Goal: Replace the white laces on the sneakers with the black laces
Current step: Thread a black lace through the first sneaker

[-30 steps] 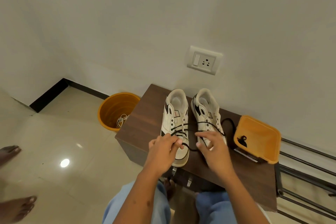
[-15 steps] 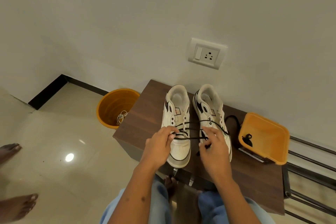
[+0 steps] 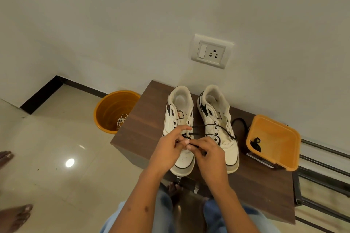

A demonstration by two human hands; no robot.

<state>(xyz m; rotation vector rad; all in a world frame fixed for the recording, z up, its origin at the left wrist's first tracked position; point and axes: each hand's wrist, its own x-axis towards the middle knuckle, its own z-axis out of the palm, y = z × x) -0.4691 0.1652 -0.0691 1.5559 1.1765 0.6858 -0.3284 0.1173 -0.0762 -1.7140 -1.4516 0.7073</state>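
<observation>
Two white sneakers with black trim stand side by side on a dark wooden table (image 3: pixel 144 130), toes toward me. Over the left sneaker (image 3: pixel 180 111), my left hand (image 3: pixel 170 149) pinches a black lace (image 3: pixel 214 126) near the lower eyelets. My right hand (image 3: pixel 208 153) pinches the same lace just beside it, fingers nearly touching the left hand. The lace runs across the right sneaker (image 3: pixel 216 117) and loops onto the table at its right. White laces (image 3: pixel 122 120) lie in an orange bucket (image 3: pixel 113 108) on the floor.
An orange square tub (image 3: pixel 274 140) holding another black lace (image 3: pixel 255 143) sits at the table's right end. A wall socket (image 3: pixel 211 52) is above the sneakers. A metal rack (image 3: pixel 325 172) stands to the right. Another person's bare feet (image 3: pixel 13 215) are at the left edge.
My right hand moved left from the right sneaker's toe to meet my left hand over the left sneaker. Both hands now pinch the lace close together.
</observation>
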